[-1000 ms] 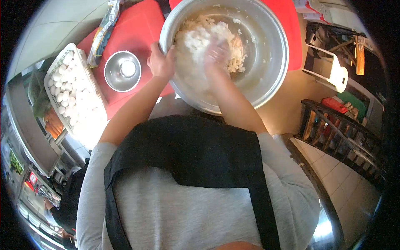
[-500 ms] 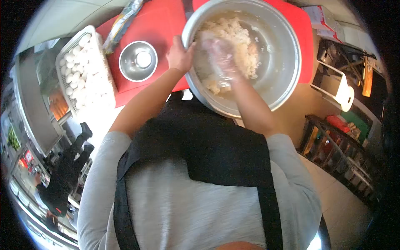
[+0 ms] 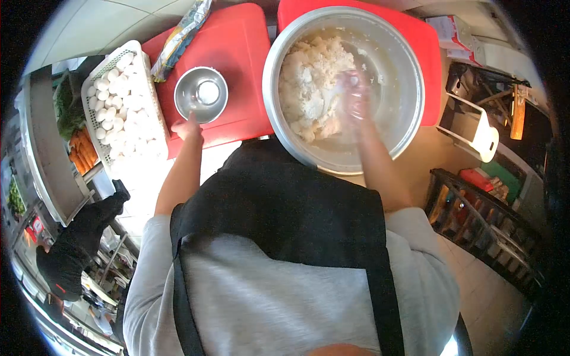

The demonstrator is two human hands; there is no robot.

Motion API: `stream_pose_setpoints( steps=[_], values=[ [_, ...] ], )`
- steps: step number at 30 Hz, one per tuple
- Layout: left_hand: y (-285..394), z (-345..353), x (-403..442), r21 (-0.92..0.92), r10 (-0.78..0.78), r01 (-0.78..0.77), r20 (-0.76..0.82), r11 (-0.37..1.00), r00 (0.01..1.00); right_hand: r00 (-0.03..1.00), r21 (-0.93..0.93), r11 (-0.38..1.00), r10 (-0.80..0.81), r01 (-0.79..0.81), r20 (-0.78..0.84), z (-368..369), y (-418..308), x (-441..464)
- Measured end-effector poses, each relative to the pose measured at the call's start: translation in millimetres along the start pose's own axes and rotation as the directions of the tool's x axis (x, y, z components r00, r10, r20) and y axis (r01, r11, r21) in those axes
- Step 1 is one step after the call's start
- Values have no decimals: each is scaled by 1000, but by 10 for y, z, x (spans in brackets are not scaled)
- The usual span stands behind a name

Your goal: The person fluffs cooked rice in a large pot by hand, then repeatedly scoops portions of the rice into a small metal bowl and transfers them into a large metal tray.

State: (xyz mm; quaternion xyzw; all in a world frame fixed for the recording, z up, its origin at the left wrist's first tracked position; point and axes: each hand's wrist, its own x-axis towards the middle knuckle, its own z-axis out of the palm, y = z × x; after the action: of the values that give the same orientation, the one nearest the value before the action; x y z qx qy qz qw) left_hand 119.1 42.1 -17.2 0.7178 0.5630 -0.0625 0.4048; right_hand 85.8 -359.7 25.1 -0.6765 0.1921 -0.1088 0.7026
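Note:
My left hand (image 3: 189,127) is at the near rim of a small metal bowl (image 3: 185,107), one finger reaching the rim and the thumb spread to the left. In a large metal basin (image 3: 271,98), my right hand (image 3: 354,98) wears a clear plastic glove and is blurred, its fingers not distinct. It is at the right side of a lumpy, whitish, rice-like mixture (image 3: 320,59). A brighter white patch shows on the mixture's surface. Cloudy wet residue covers the basin floor to the right.
Two red surfaces (image 3: 246,59) carry the bowls. At left stands a white basket (image 3: 151,89) of eggs, beside a shiny packet (image 3: 181,41). Carrots (image 3: 82,151) and greens lie farther left. A person in black (image 3: 74,249) is at lower left. A dark rack (image 3: 487,219) stands right.
My left hand has left the basin's rim and moved left to the small bowl. My gloved right hand has shifted right in the basin, uncovering more of the mixture.

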Motion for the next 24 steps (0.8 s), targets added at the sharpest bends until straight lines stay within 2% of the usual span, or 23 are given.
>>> stream_pose_setpoints(
  steps=[1,2,3,5,6,8,9,11,12,13,14,16,18,21,24],
  values=[
    [41,-15,17,-28,21,-22,-35,999,999,999,-52,999,18,-16,31,-218,-64,52],
    [7,-9,150,-30,-18,20,65,999,998,998,-104,994,35,-29,60,-401,-159,113],
    [-53,-1,360,-30,-54,60,163,998,985,981,-350,936,104,-41,162,-495,-369,122],
    [-103,-28,551,-6,-111,122,367,993,924,908,-752,658,301,25,293,-575,-828,20],
    [-111,-25,549,-59,-83,118,412,991,907,841,-850,518,413,99,350,-569,-812,-12],
    [-13,-28,348,-165,-14,110,493,980,870,677,-928,221,635,301,371,-555,-648,-114],
    [32,3,264,-245,73,52,471,968,879,647,-913,217,650,344,398,-586,-461,-227],
    [230,55,-31,-440,107,119,455,890,884,585,-879,211,676,429,448,-633,-108,-440],
    [347,66,-200,-528,122,152,447,835,886,630,-906,188,665,379,401,-640,-151,-472],
    [466,41,-377,-622,247,184,540,761,805,670,-931,166,654,326,351,-649,-247,-505],
    [648,72,-598,-631,271,176,546,756,793,707,-952,144,642,270,297,-671,-323,-510],
    [965,222,-1047,-647,318,167,563,744,763,760,-963,191,594,188,266,-1065,-412,-382],
    [1098,530,-1235,-627,342,103,546,772,765,810,-908,-13,457,418,366,-1452,-605,-218],
    [1207,802,-1589,-580,309,53,506,813,805,888,-994,-109,459,26,-27,-1451,-757,80],
    [1195,966,-1759,-636,313,80,480,768,820,924,-944,70,193,321,329,-1545,-94,214]
  ],
)
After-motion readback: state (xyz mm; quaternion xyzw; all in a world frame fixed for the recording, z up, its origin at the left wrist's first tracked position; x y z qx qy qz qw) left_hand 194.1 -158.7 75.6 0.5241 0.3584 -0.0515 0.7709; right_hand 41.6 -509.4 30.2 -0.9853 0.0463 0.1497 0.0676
